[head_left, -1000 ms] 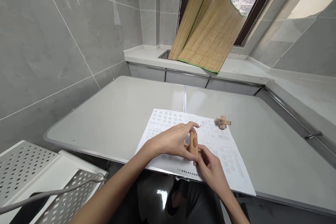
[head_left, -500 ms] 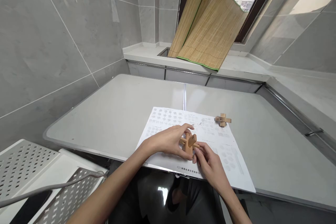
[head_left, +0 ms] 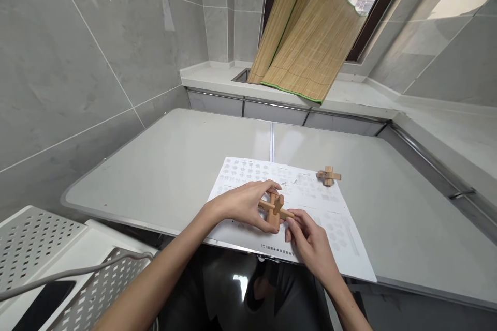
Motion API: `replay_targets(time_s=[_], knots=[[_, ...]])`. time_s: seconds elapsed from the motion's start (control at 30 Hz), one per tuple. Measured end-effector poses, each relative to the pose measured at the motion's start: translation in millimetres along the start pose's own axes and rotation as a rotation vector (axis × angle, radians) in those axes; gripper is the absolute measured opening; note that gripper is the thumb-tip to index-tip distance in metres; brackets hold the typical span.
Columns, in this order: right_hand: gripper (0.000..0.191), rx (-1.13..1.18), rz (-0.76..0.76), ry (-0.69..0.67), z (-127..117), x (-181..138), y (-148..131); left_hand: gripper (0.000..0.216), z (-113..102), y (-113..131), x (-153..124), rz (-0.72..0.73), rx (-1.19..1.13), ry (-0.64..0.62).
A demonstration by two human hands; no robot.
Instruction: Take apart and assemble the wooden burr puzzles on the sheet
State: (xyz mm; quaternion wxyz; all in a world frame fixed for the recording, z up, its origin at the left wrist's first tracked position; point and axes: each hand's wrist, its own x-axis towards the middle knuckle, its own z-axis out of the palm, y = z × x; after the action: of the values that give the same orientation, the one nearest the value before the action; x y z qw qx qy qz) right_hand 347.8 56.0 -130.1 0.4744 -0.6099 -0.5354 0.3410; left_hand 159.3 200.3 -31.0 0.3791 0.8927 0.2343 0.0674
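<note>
Both my hands hold a wooden cross-shaped puzzle just above a printed paper sheet near the table's front edge. My left hand grips the upright block from the left, fingers curled round it. My right hand pinches the thin rod that sticks out towards the right. A second, smaller wooden puzzle lies on the sheet's far right corner, apart from both hands.
The grey table has a seam down its middle. A rolled bamboo mat leans against the window on the ledge behind. At lower left stands a white perforated shelf with a dark phone and a grey cable.
The wooden piece went from one upright block to a cross shape with a rod through it. Both hands drifted slightly left and kept their grip.
</note>
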Motion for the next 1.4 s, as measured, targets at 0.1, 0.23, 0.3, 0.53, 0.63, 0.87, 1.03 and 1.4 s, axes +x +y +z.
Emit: replay_targets(time_s=[0.1,0.23,0.3,0.53,0.63,0.87,1.03,1.4], knots=[[0.042,0.005,-0.003,0.003,-0.3,-0.5,0.7,0.086,-1.3,0.3,-0.5,0.001,0.0,0.011],[0.041,0.004,0.005,0.005,-0.1,-0.6,0.7,0.086,-0.7,-1.1,0.3,0.007,-0.034,-0.007],[0.041,0.004,0.007,0.008,0.2,-0.4,0.9,0.088,1.0,-3.9,0.3,0.024,-0.077,-0.02],[0.04,0.003,0.021,0.047,1.3,-0.4,3.2,0.095,16.1,-24.3,-19.9,-0.032,-0.203,0.165],[0.042,0.002,0.032,0.083,2.2,0.2,3.1,0.072,26.2,-36.8,-38.9,-0.109,-0.171,0.385],[0.048,-0.026,0.053,0.169,1.9,1.9,-6.3,0.038,40.0,-69.6,-84.3,-0.205,0.17,0.642],[0.047,-0.186,0.076,0.238,-30.1,3.9,-4.8,0.041,44.5,-85.7,-96.4,-0.216,0.229,0.636],[0.038,-0.711,0.071,0.408,-125.5,23.4,23.8,0.037,50.8,-87.3,-94.0,-0.238,0.254,0.684]])
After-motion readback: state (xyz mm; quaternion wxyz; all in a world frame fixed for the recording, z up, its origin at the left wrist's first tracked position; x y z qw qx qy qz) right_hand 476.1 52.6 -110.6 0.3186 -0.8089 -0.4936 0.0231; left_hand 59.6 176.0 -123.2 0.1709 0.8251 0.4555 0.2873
